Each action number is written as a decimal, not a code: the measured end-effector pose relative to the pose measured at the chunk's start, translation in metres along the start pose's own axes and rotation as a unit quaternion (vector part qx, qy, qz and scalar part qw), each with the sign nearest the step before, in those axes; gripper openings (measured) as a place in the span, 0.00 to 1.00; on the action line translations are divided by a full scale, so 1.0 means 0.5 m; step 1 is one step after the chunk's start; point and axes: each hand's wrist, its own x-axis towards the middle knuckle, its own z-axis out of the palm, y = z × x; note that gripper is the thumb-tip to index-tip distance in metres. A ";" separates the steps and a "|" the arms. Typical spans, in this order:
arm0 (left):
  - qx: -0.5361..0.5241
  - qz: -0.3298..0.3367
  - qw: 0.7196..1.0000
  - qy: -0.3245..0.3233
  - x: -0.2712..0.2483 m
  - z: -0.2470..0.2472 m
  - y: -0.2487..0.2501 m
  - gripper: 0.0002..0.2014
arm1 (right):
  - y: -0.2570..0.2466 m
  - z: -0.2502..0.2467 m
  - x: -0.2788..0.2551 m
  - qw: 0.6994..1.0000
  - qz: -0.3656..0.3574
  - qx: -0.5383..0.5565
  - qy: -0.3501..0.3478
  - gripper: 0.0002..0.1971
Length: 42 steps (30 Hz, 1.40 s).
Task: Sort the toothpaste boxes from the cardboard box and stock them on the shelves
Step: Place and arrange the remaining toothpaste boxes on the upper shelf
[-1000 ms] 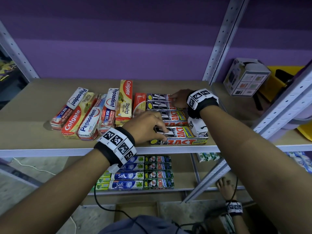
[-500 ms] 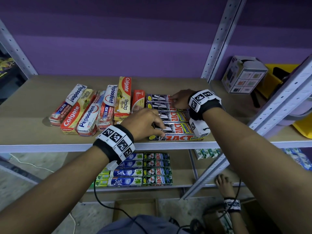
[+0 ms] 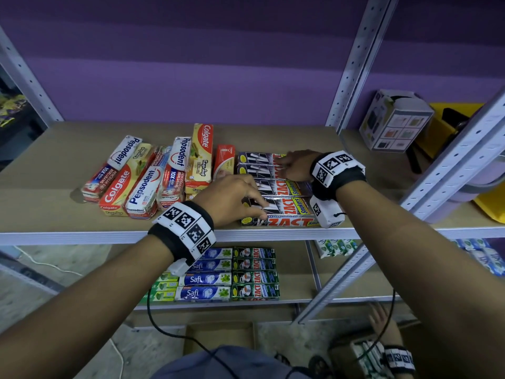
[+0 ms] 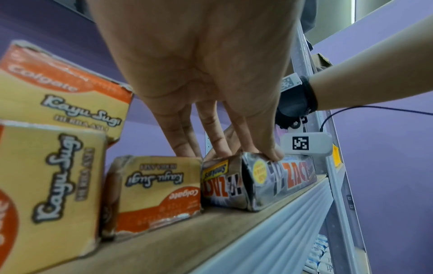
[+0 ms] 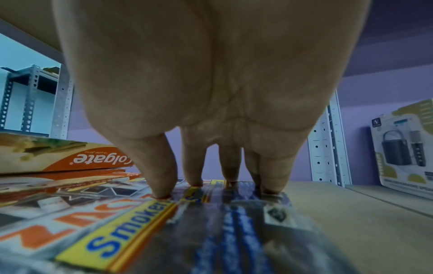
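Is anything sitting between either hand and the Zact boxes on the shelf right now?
Nothing visible does. The left hand already has its fingertips on the left end of the front Zact boxes, and the right hand rests its fingers directly on the back Zact boxes. The Colgate box lies beside them, clear of both hands.

The head view looks forward and down from above the shelf board [image 3: 54, 170], taking in both forearms, the purple wall behind and a lower shelf underneath. The left wrist view sits low just over the board, facing along the left hand [image 4: 199, 74] toward the black Zact boxes [image 4: 257, 178] (the Colgate boxes [image 4: 58, 166] loom large and close at its left). The right wrist view peers from very near under the right hand [image 5: 211, 83] across the same Zact boxes, which all three views share.
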 end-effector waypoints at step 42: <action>0.080 -0.240 0.967 0.028 -0.091 -0.213 -0.271 0.11 | -0.350 -0.087 -0.007 0.937 -0.023 0.347 0.030 0.38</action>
